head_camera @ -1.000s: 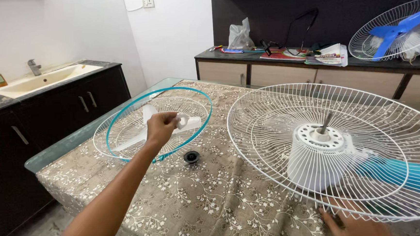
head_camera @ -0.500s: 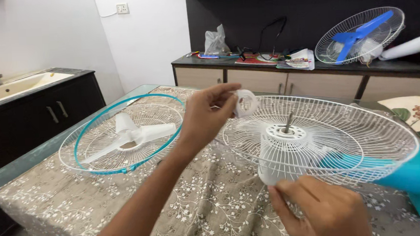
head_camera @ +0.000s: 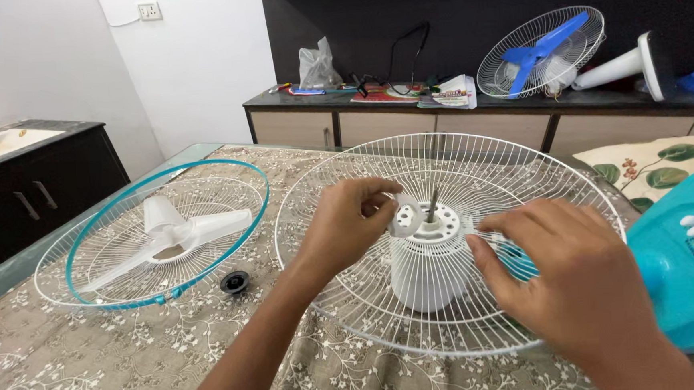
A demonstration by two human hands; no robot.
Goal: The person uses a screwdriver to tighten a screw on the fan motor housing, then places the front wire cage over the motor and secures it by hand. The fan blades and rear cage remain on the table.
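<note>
I see a white ring nut of smooth matt plastic (head_camera: 405,216) pinched in my left hand (head_camera: 341,229). The round white wire guard (head_camera: 514,169) looks like painted metal, faintly glossy, and its bare shaft (head_camera: 432,204) is dull grey metal. The white motor housing (head_camera: 426,274) is matt plastic. The beige floral tablecloth (head_camera: 92,355) is soft woven fabric. The teal fan base (head_camera: 690,294) is smooth plastic with a slight sheen.

Small white plastic ring nut (head_camera: 405,215), round w/ a hole, is tilted & pinched in the left hand (head_camera: 341,231), right beside the metal shaft (head_camera: 431,206). White wire fan guard (head_camera: 346,179) lies flat under both hands, w/ white motor housing (head_camera: 428,274) in the middle, by the right hand (head_camera: 569,274).
</note>
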